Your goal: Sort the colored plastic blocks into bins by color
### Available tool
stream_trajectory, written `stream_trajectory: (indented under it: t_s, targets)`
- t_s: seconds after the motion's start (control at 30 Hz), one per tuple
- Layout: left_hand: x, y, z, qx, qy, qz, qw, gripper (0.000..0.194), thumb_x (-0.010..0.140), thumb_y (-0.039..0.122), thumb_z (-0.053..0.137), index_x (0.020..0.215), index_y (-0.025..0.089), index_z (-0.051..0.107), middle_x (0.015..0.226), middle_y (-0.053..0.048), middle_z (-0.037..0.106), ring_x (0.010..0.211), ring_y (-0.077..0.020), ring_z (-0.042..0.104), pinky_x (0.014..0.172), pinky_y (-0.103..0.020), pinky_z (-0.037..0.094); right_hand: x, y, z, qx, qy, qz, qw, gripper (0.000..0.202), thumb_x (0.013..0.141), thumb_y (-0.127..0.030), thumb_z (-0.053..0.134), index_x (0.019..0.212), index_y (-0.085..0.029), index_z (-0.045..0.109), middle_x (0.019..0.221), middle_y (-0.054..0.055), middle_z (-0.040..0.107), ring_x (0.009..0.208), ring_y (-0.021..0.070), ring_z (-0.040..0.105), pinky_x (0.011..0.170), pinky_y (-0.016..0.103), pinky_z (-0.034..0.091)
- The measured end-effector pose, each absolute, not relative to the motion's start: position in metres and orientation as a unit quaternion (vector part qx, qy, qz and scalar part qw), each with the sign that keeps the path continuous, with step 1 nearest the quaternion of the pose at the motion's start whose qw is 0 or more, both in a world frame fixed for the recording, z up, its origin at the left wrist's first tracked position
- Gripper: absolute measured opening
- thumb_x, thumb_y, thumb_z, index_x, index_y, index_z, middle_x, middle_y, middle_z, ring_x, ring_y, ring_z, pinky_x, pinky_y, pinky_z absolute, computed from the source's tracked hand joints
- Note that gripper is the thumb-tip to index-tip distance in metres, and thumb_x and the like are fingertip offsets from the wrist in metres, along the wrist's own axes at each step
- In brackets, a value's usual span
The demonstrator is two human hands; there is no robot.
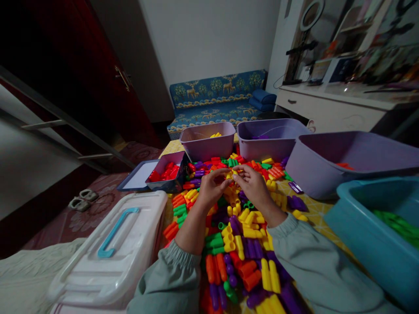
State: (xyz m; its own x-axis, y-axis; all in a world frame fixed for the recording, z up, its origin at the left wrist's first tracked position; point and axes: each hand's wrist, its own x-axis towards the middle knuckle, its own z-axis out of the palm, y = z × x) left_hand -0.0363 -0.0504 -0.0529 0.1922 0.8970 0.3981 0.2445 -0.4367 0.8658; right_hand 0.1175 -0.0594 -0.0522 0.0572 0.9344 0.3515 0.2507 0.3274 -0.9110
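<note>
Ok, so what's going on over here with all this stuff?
A person's left hand and right hand hold a small yellow plastic piece between them, above many loose plastic pieces in mixed colours. Three lilac plastic tubs stand beyond, a teal plastic tub holds green pieces at right, and a dark blue rectangular box holds red pieces at left.

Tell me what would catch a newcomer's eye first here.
Probably the multicoloured heap of plastic building pieces in the centre, where the left hand and right hand meet at a yellow piece. Three lilac tubs line its far side; a turquoise tub stands at right.
</note>
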Motion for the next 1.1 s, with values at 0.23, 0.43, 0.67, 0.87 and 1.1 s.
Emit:
stream_trajectory:
  t_s: [0.23, 0.43, 0.67, 0.87, 1.1]
  targets:
    - [-0.037, -0.050, -0.056, 0.697, 0.406, 0.483, 0.339, 0.039, 0.077, 0.036, 0.072, 0.109, 0.015, 0.069, 0.083, -0.007, 0.070, 0.073, -0.0159, 0.065, 0.066, -0.024, 0.052, 0.119, -0.062, -0.047, -0.472, -0.581, 0.375, 0.546, 0.027, 0.074, -0.035, 0.064, 0.096, -0.019, 0.067, 0.072, 0.002, 0.068, 0.056, 0.0158, 0.063, 0.054, 0.028, 0.052]
    - [-0.036, -0.051, -0.054, 0.687, 0.408, 0.492, 0.347, 0.040, 0.078, 0.037, 0.071, 0.110, 0.014, 0.069, 0.082, -0.007, 0.070, 0.072, -0.0154, 0.064, 0.067, -0.024, 0.052, 0.118, -0.064, -0.045, -0.485, -0.557, 0.400, 0.542, 0.034, 0.074, -0.037, 0.065, 0.101, -0.018, 0.068, 0.071, 0.003, 0.070, 0.049, 0.0157, 0.064, 0.046, 0.026, 0.050]
    - [-0.035, -0.052, -0.051, 0.694, 0.415, 0.488, 0.330, 0.039, 0.081, 0.032, 0.067, 0.115, 0.013, 0.068, 0.090, -0.009, 0.072, 0.075, -0.0163, 0.064, 0.069, -0.025, 0.051, 0.117, -0.064, -0.045, -0.483, -0.551, 0.387, 0.560, 0.038, 0.074, -0.035, 0.065, 0.106, -0.017, 0.061, 0.063, -0.002, 0.063, 0.051, 0.0154, 0.064, 0.049, 0.025, 0.049]
    - [-0.035, -0.049, -0.056, 0.675, 0.392, 0.519, 0.347, 0.042, 0.078, 0.029, 0.070, 0.117, 0.015, 0.066, 0.092, -0.008, 0.069, 0.074, -0.0139, 0.064, 0.068, -0.023, 0.051, 0.116, -0.061, -0.049, -0.477, -0.534, 0.381, 0.585, 0.041, 0.071, -0.036, 0.067, 0.105, -0.017, 0.054, 0.063, -0.005, 0.059, 0.055, 0.0162, 0.066, 0.053, 0.026, 0.050]
    - [-0.035, -0.049, -0.057, 0.675, 0.381, 0.530, 0.343, 0.040, 0.076, 0.024, 0.071, 0.116, 0.017, 0.065, 0.088, -0.006, 0.067, 0.072, -0.0122, 0.062, 0.065, -0.021, 0.051, 0.116, -0.056, -0.055, -0.483, -0.531, 0.384, 0.581, 0.038, 0.068, -0.030, 0.066, 0.102, -0.014, 0.063, 0.076, 0.004, 0.069, 0.068, 0.0193, 0.069, 0.065, 0.033, 0.056]
